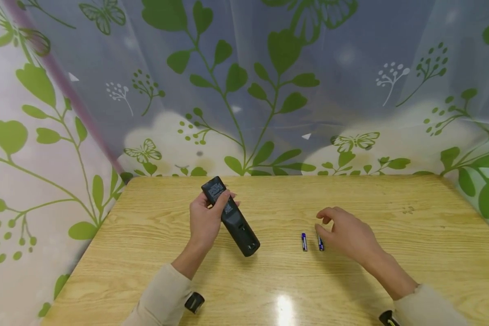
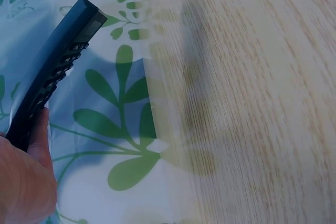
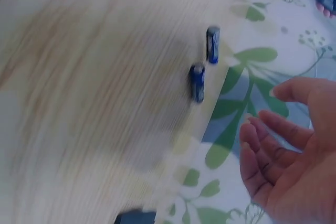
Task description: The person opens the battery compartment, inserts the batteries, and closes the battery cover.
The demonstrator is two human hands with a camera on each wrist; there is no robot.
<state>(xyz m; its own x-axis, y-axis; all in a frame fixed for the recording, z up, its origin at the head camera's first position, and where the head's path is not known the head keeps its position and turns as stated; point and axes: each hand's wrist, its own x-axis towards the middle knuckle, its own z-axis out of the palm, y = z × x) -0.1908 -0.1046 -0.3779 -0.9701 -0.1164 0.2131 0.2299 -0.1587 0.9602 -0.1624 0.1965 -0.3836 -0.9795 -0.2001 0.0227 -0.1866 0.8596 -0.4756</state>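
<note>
In the head view my left hand (image 1: 205, 219) grips a black remote control (image 1: 238, 228) near its upper end, thumb across its back. The remote is tilted, back up, with the battery compartment (image 1: 246, 237) uncovered. Its buttons (image 2: 65, 64) face downward in the left wrist view. Two small blue batteries (image 3: 212, 44) (image 3: 197, 82) lie on the table, side by side in the head view. My right hand (image 1: 346, 231) hovers beside the right-hand battery (image 1: 320, 244), fingers loosely bent. Nothing is between thumb and fingers in the right wrist view.
The wooden table (image 1: 146, 253) ends at a patterned curtain (image 1: 269, 113) with green leaves, behind and to the left. A dark object (image 3: 136, 217) shows at the lower edge of the right wrist view. Black wrist devices (image 1: 194, 302) sit at the cuffs.
</note>
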